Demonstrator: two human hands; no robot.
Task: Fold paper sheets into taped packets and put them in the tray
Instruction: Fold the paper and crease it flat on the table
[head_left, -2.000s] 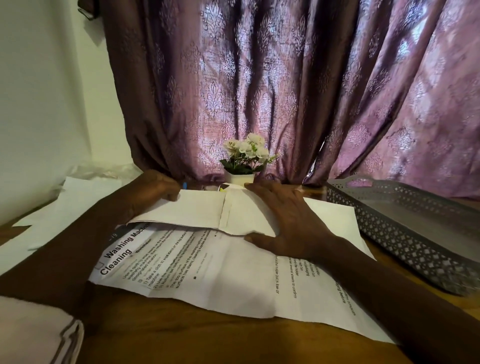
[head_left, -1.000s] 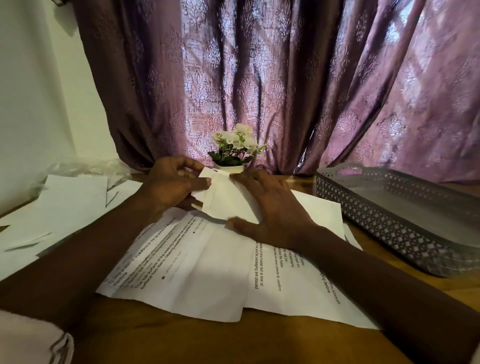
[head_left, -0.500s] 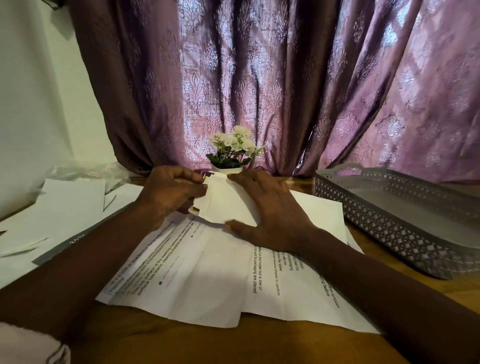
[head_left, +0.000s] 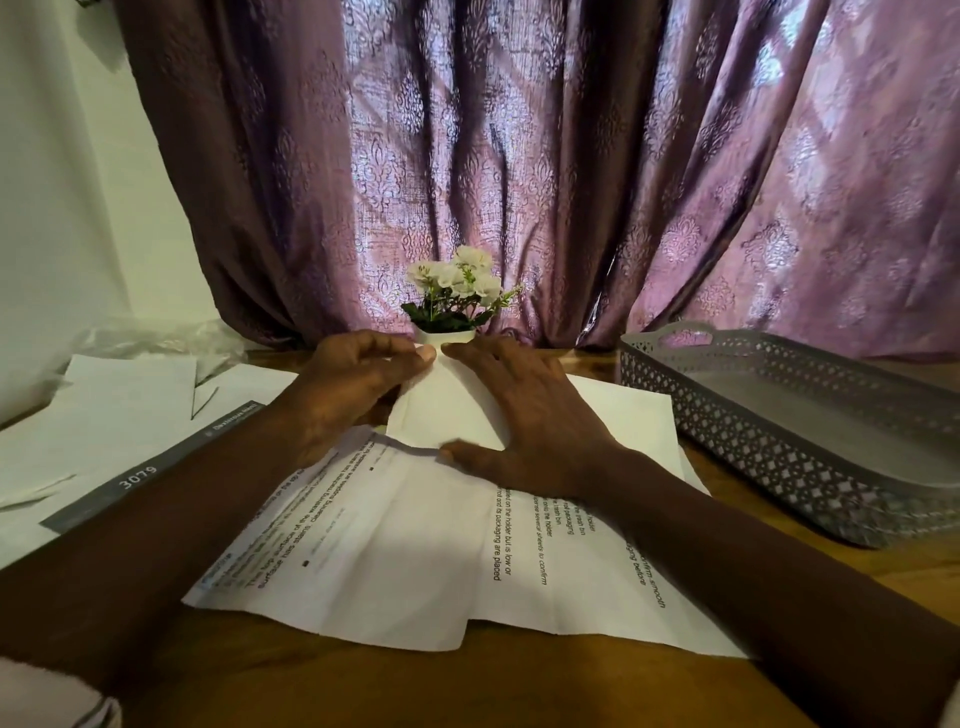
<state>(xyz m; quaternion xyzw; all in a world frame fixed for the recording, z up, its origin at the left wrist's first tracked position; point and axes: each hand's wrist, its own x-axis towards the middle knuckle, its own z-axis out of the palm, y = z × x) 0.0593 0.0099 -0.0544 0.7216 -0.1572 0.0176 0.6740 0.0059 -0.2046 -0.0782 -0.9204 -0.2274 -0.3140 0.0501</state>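
Observation:
A white folded paper packet (head_left: 441, 410) lies at the far middle of the wooden table, on top of printed sheets (head_left: 415, 551). My left hand (head_left: 353, 384) curls over the packet's left edge, its thumb and fingertips pinching the top left corner. My right hand (head_left: 524, 415) lies flat on the packet's right half, fingers spread, thumb along its near edge. The grey perforated tray (head_left: 779, 447) stands to the right, with nothing visible inside it.
A small white pot of white flowers (head_left: 452, 306) stands right behind the packet, against a purple curtain. More white sheets (head_left: 119, 410) and a grey strip marked 3079 (head_left: 140, 478) lie at left. Crumpled clear plastic (head_left: 156, 338) sits by the wall.
The wide folded sheet has been folded inward from the left into a narrow packet. My left hand moved right with the flap and now pinches the packet's top corner; my right hand stayed pressing.

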